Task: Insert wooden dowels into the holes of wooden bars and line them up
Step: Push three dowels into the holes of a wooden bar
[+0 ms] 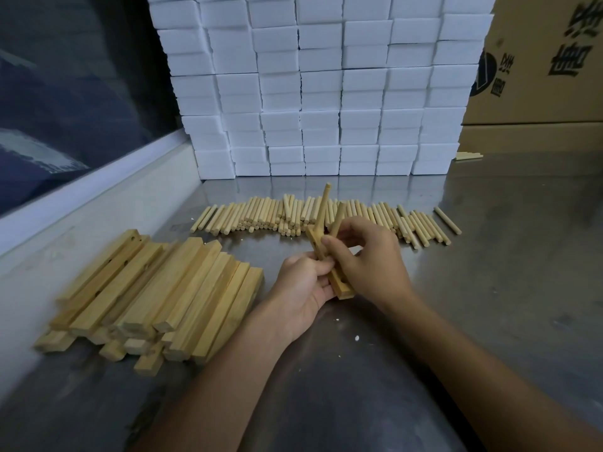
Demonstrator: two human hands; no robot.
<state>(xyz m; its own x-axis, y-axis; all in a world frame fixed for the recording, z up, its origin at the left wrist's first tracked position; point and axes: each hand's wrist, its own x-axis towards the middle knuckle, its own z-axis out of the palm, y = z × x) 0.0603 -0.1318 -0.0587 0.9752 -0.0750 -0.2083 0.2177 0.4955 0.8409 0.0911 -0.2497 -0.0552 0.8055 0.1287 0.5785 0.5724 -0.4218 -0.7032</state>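
Fingertips (327,241) of the right hand (368,256) are curled round a second dowel (337,220), which is held slanting up and away, its lower end close against the bar (329,272) near the bar's middle. Whether that end has entered a hole cannot be told, since the fingers cover the spot. The bar is gripped from the left side by the left hand (301,288), fingers wrapped over its upper face and palm under its near half. The bar's long axis runs from the near right to the far left, and its near end rests at or just above the steel table (489,239). One dowel (323,207) is already seated near the bar's far end and stands up, tilted away. A further open hole can be seen near the near end of the bar.

The coming push is judged to turn on the second dowel being brought in line with its hole, along the same tilt as the seated dowel; the right hand is the nearer one for that.

Counted: one bar in hand, two dowels at it. The loose dowels (326,218) beyond the hands and the stacked bars (156,288) to the left are too many and too overlapped for a count. White foam blocks (326,93) are piled behind.
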